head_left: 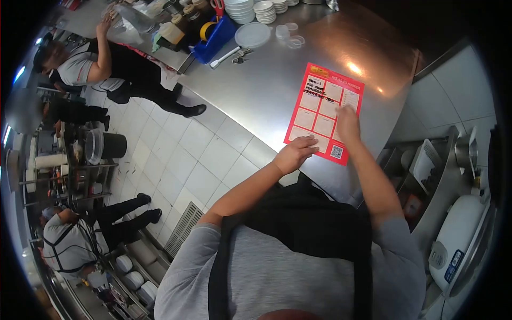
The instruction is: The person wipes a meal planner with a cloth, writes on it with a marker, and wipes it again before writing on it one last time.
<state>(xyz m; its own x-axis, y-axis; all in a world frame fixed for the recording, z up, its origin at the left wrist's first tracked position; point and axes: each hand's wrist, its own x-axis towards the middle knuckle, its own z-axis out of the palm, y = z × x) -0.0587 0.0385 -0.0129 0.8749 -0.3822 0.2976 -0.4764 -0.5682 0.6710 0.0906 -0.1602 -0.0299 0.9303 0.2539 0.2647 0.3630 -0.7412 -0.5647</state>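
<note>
Meal planner (324, 125): on table (261, 90), long axis leading away
Left hand (293, 156): fingers released, on near edge
Right hand (348, 126): nearer handwriting (316, 87); grasp indiscernible

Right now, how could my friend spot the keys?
On the steel counter, find the blue bin. Beside it lies a round pale lid; the keys lie just below it in the picture, beside a white stick. Unlike the stick, they're a small, shiny metal bunch.

Bright, warm glare spots the far right of the steel table (266, 64) — the tiled floor (200, 136) is evenly lit. Wide-angle distortion bends the edges into black corners — the right hand (349, 124) looks slightly blurred.
</note>
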